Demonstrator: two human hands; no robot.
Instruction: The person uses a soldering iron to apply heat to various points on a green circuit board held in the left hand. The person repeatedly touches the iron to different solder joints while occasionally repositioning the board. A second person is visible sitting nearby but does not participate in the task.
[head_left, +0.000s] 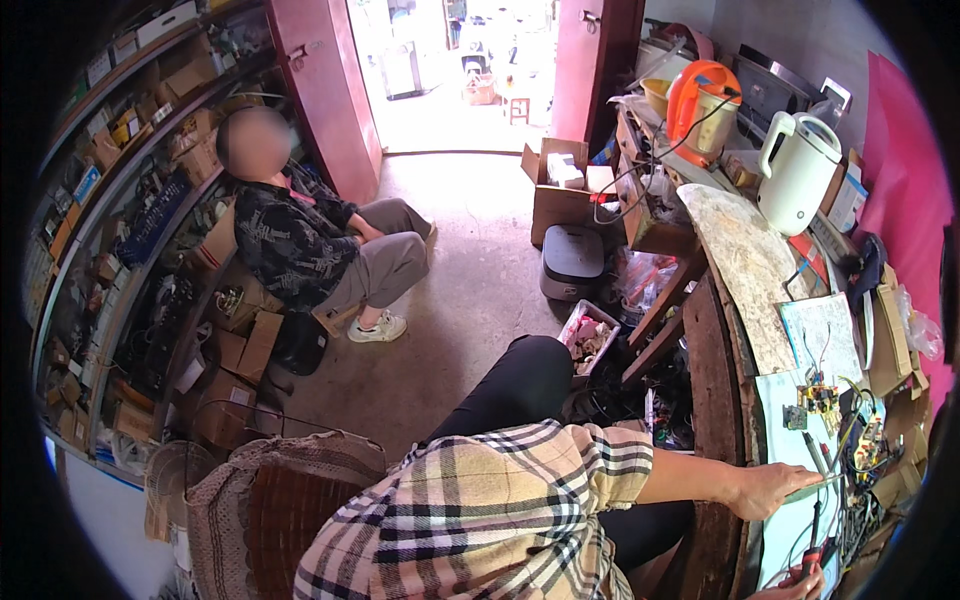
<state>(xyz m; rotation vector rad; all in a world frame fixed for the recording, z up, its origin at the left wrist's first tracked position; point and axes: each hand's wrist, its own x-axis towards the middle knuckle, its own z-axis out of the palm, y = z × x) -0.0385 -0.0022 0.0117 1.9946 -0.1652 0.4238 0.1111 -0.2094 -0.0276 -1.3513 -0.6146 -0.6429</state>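
Observation:
My left hand reaches over the workbench at the right, its fingers closed on the edge of a thin, flat, greenish board. Lower down, near the picture's bottom edge, my right hand grips a slim tool with a red handle and a dark shaft pointing up toward that board. Its exact kind I cannot make out. Just beyond the hands lie a yellowish circuit board, a small dark module and a tangle of wires.
A white electric kettle and an orange-handled jug stand farther along the bench. On the floor are a cardboard box and a dark rounded bin. A person sits at the left before crowded shelves.

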